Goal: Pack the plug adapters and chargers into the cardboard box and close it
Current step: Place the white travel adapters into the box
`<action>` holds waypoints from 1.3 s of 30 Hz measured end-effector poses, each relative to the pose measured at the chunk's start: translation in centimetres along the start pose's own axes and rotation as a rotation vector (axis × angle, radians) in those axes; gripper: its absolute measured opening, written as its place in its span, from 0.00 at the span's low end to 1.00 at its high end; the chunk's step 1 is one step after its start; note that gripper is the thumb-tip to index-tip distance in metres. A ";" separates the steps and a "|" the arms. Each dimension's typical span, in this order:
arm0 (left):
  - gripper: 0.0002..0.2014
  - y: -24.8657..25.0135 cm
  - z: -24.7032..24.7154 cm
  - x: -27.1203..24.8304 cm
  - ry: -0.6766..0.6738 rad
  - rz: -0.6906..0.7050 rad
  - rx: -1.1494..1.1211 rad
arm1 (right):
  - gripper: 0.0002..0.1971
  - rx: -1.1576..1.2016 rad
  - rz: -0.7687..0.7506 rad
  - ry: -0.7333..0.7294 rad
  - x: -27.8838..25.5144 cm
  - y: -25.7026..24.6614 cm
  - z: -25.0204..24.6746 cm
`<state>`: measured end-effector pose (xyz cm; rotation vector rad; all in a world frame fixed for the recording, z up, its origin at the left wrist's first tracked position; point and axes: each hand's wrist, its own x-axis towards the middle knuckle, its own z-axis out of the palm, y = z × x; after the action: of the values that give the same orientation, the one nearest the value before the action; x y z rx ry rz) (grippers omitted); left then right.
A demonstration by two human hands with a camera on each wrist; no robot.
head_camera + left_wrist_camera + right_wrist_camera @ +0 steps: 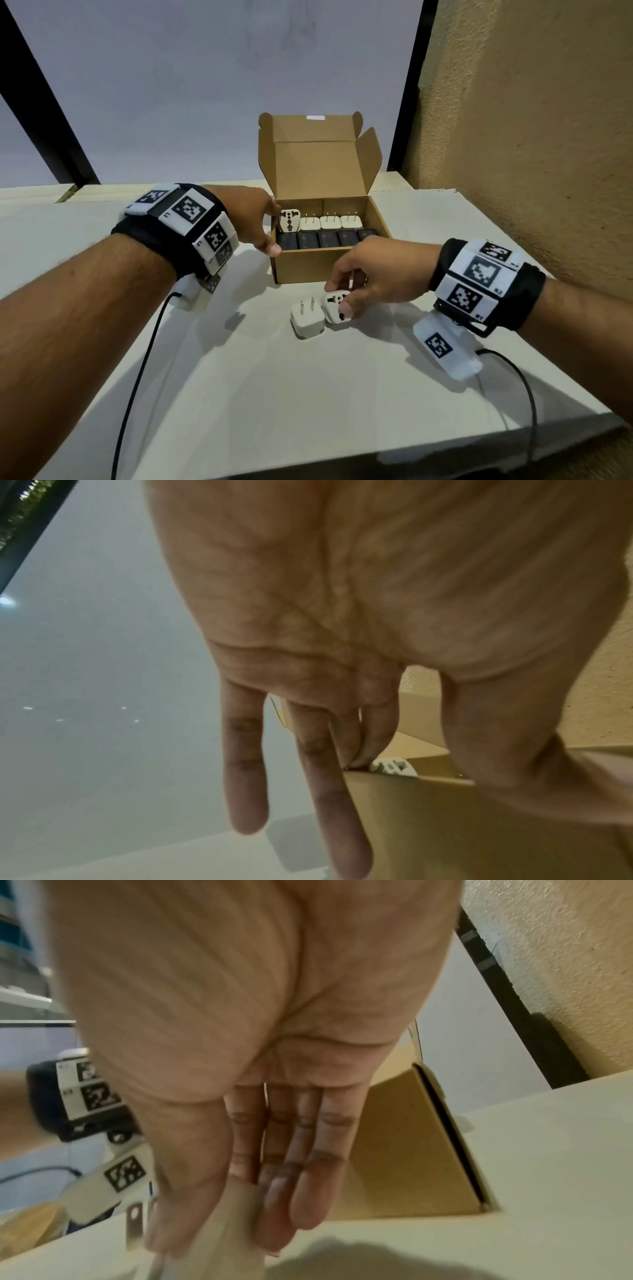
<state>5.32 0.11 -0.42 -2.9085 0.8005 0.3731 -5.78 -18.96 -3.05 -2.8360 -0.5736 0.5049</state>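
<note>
An open cardboard box (308, 267) stands mid-table with its lid upright. Inside are a front row of black chargers (327, 238) and a back row of white chargers (330, 222), prongs up. A white plug adapter (288, 219) stands at the back row's left end. My left hand (265, 228) is at the box's left side, its thumb on the front left corner. Its index finger (377, 737) touches the rim beside that adapter (394, 767). My right hand (339, 296) pinches another white adapter (337, 305) lying on the table. A white charger (307, 317) stands right beside it.
The white table (308, 394) ends in a front edge close to me. A rough tan wall (531, 137) runs along the right. Black cables (137, 377) trail from both wristbands across the table. In the right wrist view the box (411, 1150) lies just beyond my fingers.
</note>
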 end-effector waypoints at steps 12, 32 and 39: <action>0.43 -0.7 0.2 0.6 -0.027 0.010 -0.017 | 0.13 0.123 0.105 0.405 3.9 1.6 -6.1; 0.45 -1.2 0.1 1.5 -0.051 0.017 0.016 | 0.19 -0.075 0.162 0.407 9.9 3.3 -3.4; 0.44 -1.2 0.0 1.4 -0.054 0.019 0.026 | 0.23 -0.046 0.158 0.408 9.7 3.3 -3.4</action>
<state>7.05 0.44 -0.70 -2.8559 0.8196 0.4382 5.03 -18.42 -3.60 -2.9188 -0.2879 -0.0713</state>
